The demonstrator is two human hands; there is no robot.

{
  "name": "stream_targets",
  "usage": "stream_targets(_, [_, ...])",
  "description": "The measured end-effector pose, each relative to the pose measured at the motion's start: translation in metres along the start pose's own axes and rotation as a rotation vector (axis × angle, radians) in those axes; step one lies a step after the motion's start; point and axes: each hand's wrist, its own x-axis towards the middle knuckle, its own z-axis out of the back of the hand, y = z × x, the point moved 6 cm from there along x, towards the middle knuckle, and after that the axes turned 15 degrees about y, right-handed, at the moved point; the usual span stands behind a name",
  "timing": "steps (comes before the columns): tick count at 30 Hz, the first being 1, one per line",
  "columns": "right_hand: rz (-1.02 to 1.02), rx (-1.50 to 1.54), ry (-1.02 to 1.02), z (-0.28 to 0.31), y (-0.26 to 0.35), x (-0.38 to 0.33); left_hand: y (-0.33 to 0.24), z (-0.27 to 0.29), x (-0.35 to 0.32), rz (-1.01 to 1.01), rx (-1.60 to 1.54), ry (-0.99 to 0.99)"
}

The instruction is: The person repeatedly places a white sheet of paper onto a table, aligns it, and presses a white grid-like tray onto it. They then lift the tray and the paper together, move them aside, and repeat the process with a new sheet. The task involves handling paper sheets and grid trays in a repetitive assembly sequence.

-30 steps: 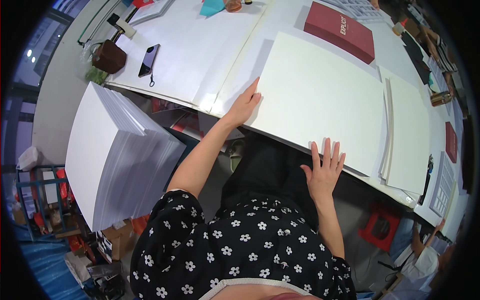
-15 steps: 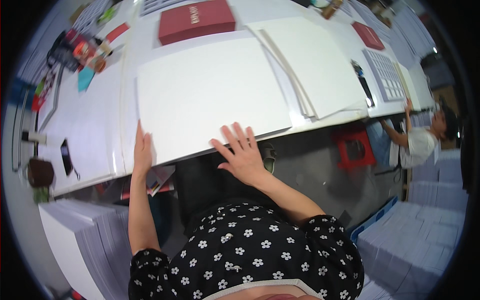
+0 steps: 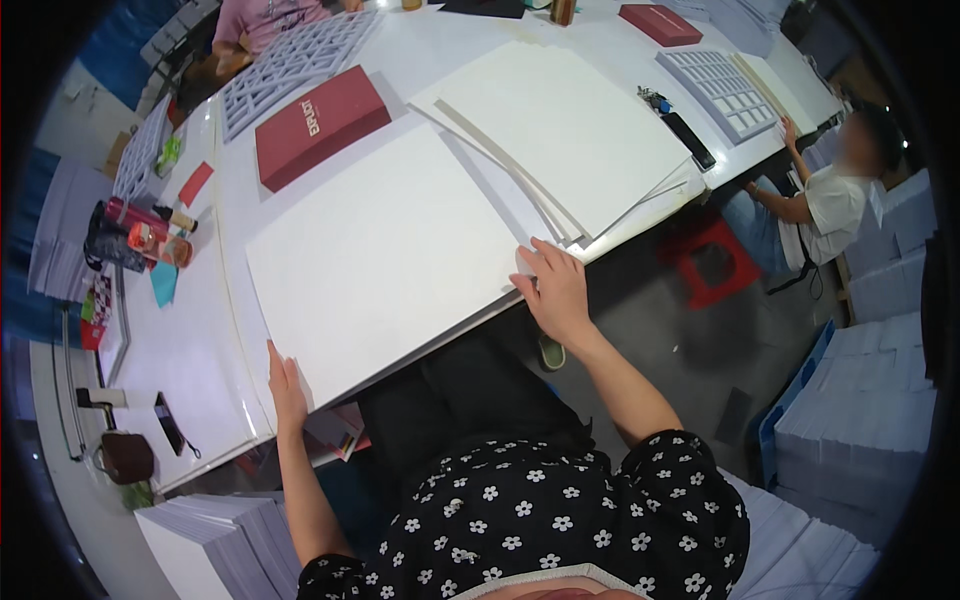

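Observation:
A large white board (image 3: 385, 265) lies flat in front of me, its near edge slightly over the table's front edge. My left hand (image 3: 288, 392) rests against its near left corner, fingers stretched out along the side. At the near right corner my right hand (image 3: 557, 292) touches the board, fingers apart and slightly bent. Neither hand is closed around it. To the right lie several more white boards (image 3: 585, 130), loosely stacked and askew. Beyond the board sits a dark red box (image 3: 320, 125) with pale lettering.
Bottles (image 3: 160, 243) stand at the left, near a phone (image 3: 170, 425). White gridded trays (image 3: 715, 95) lie farther back. A co-worker (image 3: 835, 195) sits at the right near a red stool (image 3: 712, 260); another person (image 3: 265, 22) is across the table. Stacked white sheets (image 3: 220, 545) stand below left.
My right hand has slid from the middle of the board's near edge to its right corner. My left hand stays at the left corner. The view has turned, showing another person across the table.

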Motion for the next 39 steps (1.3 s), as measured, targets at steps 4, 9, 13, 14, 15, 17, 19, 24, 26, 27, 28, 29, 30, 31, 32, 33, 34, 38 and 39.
stream_targets(4, [0.006,0.155,0.125,-0.008,-0.012,0.053,0.004,0.002,0.001,0.0,0.105,-0.008])
stream_targets(9, [0.038,0.024,0.331,-0.035,-0.011,0.127,-0.003,0.006,-0.002,0.035,0.17,-0.011])
stream_targets(13, [0.004,0.01,0.347,-0.053,-0.014,0.184,-0.008,0.005,0.003,0.028,0.234,0.019])
stream_targets(14, [-0.002,0.013,0.352,-0.058,-0.014,0.196,-0.01,0.005,0.002,0.034,0.233,0.02])
stream_targets(15, [0.004,0.018,0.315,-0.059,-0.012,0.206,-0.011,0.006,0.002,0.039,0.233,0.022])
stream_targets(17, [0.017,0.025,0.261,-0.064,-0.006,0.222,-0.012,0.004,0.001,0.053,0.227,0.027])
stream_targets(19, [-0.016,0.035,0.339,-0.068,-0.007,0.233,-0.012,0.005,-0.001,0.059,0.224,0.028])
stream_targets(24, [-0.013,0.026,0.365,-0.075,-0.01,0.238,-0.019,0.005,0.001,0.055,0.262,0.061])
stream_targets(26, [-0.028,0.039,0.387,-0.076,-0.01,0.239,-0.021,0.006,-0.001,0.059,0.278,0.068])
stream_targets(27, [-0.018,0.036,0.376,-0.076,-0.009,0.239,-0.022,0.007,-0.002,0.061,0.291,0.064])
stream_targets(28, [-0.007,0.031,0.362,-0.075,-0.008,0.24,-0.022,0.008,-0.001,0.06,0.305,0.057])
stream_targets(29, [0.003,0.027,0.348,-0.074,-0.008,0.241,-0.022,0.008,-0.001,0.054,0.304,0.059])
stream_targets(30, [0.003,0.026,0.346,-0.074,-0.009,0.241,-0.023,0.008,0.0,0.047,0.304,0.06])
stream_targets(31, [0.005,0.025,0.345,-0.074,-0.009,0.241,-0.023,0.009,0.0,0.043,0.303,0.059])
stream_targets(32, [0.008,0.023,0.344,-0.074,-0.009,0.241,-0.023,0.009,0.001,0.038,0.285,0.072])
stream_targets(33, [0.001,0.025,0.362,-0.075,-0.009,0.242,-0.023,0.01,0.001,0.033,0.266,0.084])
stream_targets(34, [-0.006,0.025,0.377,-0.076,-0.009,0.243,-0.024,0.01,0.002,0.026,0.248,0.095])
stream_targets(38, [-0.043,0.112,0.344,-0.077,-0.018,0.251,-0.029,0.011,0.002,0.055,0.256,0.115])
stream_targets(39, [-0.041,0.086,0.295,-0.078,-0.018,0.255,-0.03,0.011,0.001,0.056,0.258,0.113])
